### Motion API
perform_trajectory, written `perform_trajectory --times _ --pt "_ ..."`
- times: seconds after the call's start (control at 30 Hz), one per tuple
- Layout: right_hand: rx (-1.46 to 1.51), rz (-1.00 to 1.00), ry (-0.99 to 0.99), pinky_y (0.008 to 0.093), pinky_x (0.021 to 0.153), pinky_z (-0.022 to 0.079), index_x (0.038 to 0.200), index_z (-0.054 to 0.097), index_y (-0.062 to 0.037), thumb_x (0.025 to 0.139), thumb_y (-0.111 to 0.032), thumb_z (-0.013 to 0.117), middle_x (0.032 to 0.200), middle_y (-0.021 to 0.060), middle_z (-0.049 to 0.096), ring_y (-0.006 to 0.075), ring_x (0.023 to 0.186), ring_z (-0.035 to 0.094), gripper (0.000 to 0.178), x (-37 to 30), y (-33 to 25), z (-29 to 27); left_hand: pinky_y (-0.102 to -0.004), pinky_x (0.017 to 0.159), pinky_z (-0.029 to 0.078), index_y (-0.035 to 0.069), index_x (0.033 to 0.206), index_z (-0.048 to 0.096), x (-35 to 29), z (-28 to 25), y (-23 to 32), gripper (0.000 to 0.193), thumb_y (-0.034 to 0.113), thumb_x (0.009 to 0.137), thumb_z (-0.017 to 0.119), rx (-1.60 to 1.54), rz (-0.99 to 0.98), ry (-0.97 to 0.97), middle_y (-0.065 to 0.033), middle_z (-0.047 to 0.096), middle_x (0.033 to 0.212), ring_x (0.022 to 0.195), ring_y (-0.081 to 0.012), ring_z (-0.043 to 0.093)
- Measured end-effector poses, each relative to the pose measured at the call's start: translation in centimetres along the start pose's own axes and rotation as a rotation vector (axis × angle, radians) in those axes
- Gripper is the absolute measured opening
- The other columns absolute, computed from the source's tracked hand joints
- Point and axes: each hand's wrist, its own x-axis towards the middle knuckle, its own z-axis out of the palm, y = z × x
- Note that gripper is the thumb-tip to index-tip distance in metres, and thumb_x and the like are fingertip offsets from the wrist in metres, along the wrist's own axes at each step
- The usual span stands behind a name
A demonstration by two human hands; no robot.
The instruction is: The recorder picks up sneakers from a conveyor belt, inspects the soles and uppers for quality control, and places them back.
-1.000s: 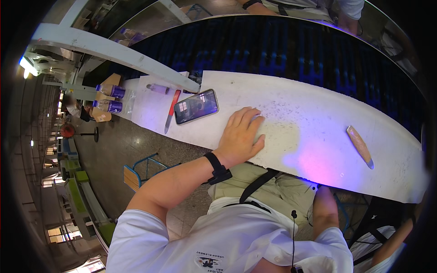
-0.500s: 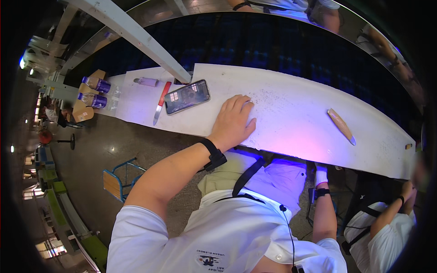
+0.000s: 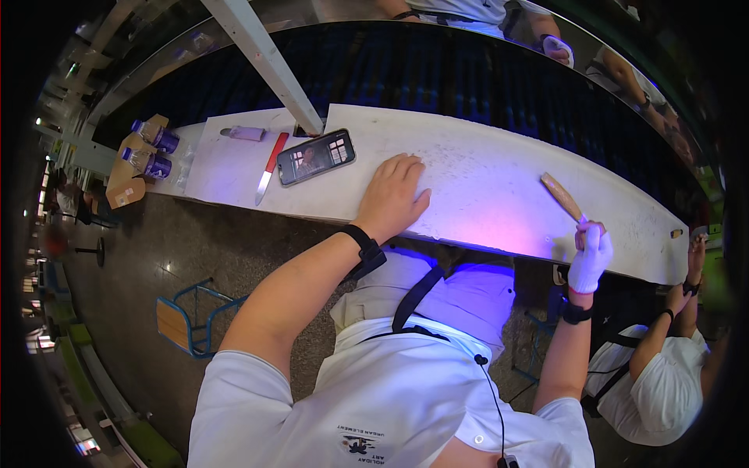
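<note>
My left hand point(image 3: 392, 196) is bare and lies palm down on the white tabletop point(image 3: 468, 187), its fingers stretched out, holding nothing. My right hand point(image 3: 591, 253), in a white glove with skin showing at some fingertips, is at the near right edge of the table. Its fingers are drawn together at the lower end of a wooden-handled knife point(image 3: 560, 194), covering the short blade; the handle slants away to the upper left. Left of my left hand lie a phone point(image 3: 316, 157) with a lit screen and a red-handled knife point(image 3: 271, 168).
Two bottles with purple labels point(image 3: 156, 136) lie by cardboard point(image 3: 125, 193) at the far left. A grey post point(image 3: 269, 66) rises behind the phone. Dark ribbed surface point(image 3: 437, 70) runs beyond the table. A stool point(image 3: 175, 324) stands left; another person point(image 3: 655, 374) sits close on my right.
My right hand has come up from below the table edge to the wooden-handled knife's blade end. My left hand stays on the table. The whole view has shifted slightly.
</note>
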Motion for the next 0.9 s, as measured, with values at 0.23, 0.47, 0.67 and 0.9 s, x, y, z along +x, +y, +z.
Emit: perform_trajectory --times 0.23,0.47,0.67,0.9 --pt "-0.236 0.116 -0.112 0.0277 0.068 0.044 0.09 0.071 0.0018 0.102 -0.026 0.066 0.076 0.0004 0.061 0.0095 0.071 0.054 0.031 2.0 2.7 6.6 -0.0471 0.115 0.044 -0.001 0.126 0.063 -0.1 0.1 -0.1 0.045 0.021 0.089 0.075 -0.04 -0.049 0.011 -0.0194 0.065 0.132 0.131 -0.0377 0.056" --pt "-0.288 0.096 -0.15 0.0293 0.073 0.049 0.088 0.071 0.002 0.098 -0.022 0.072 0.076 0.003 0.065 0.0107 0.074 0.057 0.027 1.3 2.8 7.3 -0.0468 0.114 0.044 -0.001 0.125 0.063 0.1 0.2 -0.3 0.044 0.019 0.089 0.075 -0.06 -0.135 0.013 -0.0193 0.066 0.13 0.13 -0.0365 0.057" --pt "-0.361 0.051 -0.165 0.0256 0.064 0.043 0.086 0.068 -0.0008 0.1 -0.02 0.071 0.073 -0.001 0.062 0.007 0.068 0.053 0.024 1.0 2.5 7.8 -0.0465 0.114 0.044 -0.001 0.125 0.063 0.2 0.0 -0.4 0.043 0.019 0.089 0.074 -0.058 -0.116 -0.002 -0.0186 0.067 0.13 0.13 -0.0366 0.057" --pt "-0.406 0.034 -0.174 0.0267 0.065 0.045 0.086 0.068 0.0002 0.099 -0.019 0.071 0.074 -0.0003 0.063 0.0074 0.068 0.054 0.024 0.9 2.2 7.8 -0.0467 0.114 0.044 -0.001 0.125 0.063 0.0 0.0 -0.2 0.043 0.019 0.089 0.074 -0.067 -0.109 0.012 -0.0185 0.066 0.13 0.13 -0.0366 0.058"
